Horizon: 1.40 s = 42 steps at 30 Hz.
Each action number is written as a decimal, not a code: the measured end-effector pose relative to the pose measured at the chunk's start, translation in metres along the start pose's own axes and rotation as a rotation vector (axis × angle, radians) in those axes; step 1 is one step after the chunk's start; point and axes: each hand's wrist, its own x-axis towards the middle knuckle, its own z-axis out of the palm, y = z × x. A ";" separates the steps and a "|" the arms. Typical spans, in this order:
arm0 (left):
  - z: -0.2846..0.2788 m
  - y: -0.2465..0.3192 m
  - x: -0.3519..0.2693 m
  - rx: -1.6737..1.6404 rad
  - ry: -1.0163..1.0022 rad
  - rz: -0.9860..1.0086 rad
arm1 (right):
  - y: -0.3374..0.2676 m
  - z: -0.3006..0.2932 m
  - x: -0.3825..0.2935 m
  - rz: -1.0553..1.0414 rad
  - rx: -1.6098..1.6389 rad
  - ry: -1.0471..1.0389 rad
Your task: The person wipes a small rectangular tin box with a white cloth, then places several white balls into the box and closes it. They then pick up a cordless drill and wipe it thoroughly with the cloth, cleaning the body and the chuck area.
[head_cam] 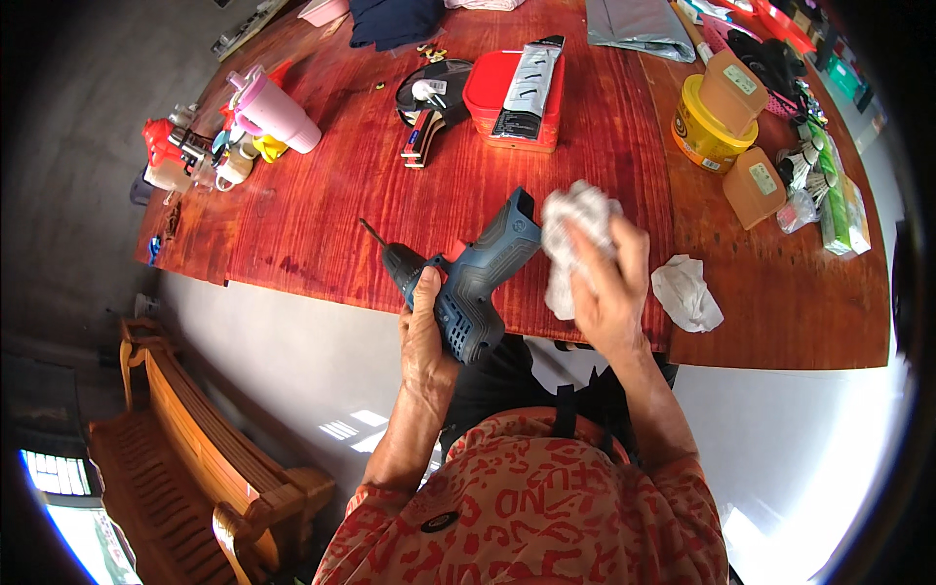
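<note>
My left hand [424,329] grips the body of a blue and black cordless drill driver [468,292] over the near edge of the table. A bit [371,232] sits in its chuck and points to the upper left. The handle slants to the upper right, with a dark opening at its end. Just right of that end, my right hand [610,285] holds a crumpled white cloth or paper wipe [570,241]. Both the hand and the wipe are blurred. A crumpled white tissue [687,292] lies on the table right of this hand.
The red-brown wooden table [329,219] bears a red box [491,91], a table tennis bat [424,135], a pink tumbler [281,113], a yellow tub [702,135] and shuttlecocks [808,164]. A wooden bench [205,453] stands at lower left.
</note>
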 end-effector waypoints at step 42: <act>0.008 -0.005 0.019 -0.241 0.031 0.089 | -0.068 0.017 -0.055 -0.083 0.176 -0.231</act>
